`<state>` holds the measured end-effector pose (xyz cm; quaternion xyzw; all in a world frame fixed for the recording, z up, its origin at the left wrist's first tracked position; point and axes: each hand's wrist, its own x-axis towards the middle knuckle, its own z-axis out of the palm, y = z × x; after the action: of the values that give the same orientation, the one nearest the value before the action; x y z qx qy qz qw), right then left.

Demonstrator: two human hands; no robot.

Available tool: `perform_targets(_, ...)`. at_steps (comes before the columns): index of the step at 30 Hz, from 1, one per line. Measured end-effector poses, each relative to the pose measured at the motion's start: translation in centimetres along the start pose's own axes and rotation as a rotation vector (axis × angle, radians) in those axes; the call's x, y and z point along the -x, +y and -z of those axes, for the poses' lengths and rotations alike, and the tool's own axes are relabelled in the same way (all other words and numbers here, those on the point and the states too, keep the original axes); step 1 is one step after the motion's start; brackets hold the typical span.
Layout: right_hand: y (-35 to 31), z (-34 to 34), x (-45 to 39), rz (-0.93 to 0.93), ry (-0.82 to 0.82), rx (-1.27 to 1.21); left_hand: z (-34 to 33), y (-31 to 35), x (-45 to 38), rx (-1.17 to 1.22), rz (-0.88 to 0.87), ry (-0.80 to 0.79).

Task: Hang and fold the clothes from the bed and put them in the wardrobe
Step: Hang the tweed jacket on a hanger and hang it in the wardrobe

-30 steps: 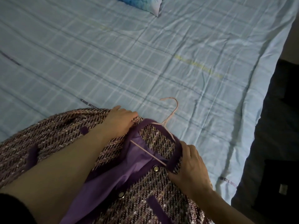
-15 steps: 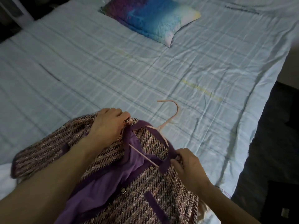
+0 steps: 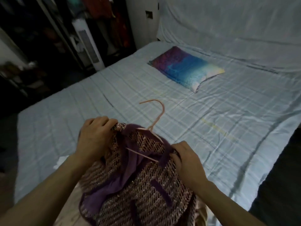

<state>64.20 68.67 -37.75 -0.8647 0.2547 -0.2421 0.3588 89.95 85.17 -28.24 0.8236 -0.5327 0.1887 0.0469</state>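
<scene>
Jacket (image 3: 146,190) sits on the pink hanger (image 3: 156,121), left hand (image 3: 94,136) and right hand (image 3: 187,159) gripping its shoulders, so I think carrying it to the wardrobe (image 3: 48,38) comes next.

The jacket (image 3: 146,190) is pink-brown tweed with purple trim; the hanger (image 3: 157,118) pink; the sheet (image 3: 211,128) pale-blue checked; the pillow (image 3: 185,67) purple-to-blue.

a pink-and-purple tweed jacket (image 3: 146,190) sits on a pink hanger (image 3: 156,121), above the pale-blue bed (image 3: 211,119).

Rough tweed jacket (image 3: 146,198), smooth pink hanger (image 3: 160,111)
</scene>
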Motion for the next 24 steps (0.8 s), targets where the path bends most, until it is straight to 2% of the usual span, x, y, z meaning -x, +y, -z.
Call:
perform_targets(4,-4.1,4.3,-0.9,0.161,0.104,-0.04,8.2,1.5,1.8,-0.056,0.105,0.139)
perform_targets(12,-13.9,12.5,-3.5,0.457,0.192,-0.083,20.7,3.1,6.6,-0.165,0.27,0.337)
perform_targets(20,-25.8,15.6,-4.4,0.763,0.28,-0.064,31.7,1.2,13.1,-0.259,0.261,0.472)
perform_targets(24,-32.3,16.1,-4.2,0.857,0.352,-0.074,36.7,0.1,16.6,-0.296,0.268,0.538)
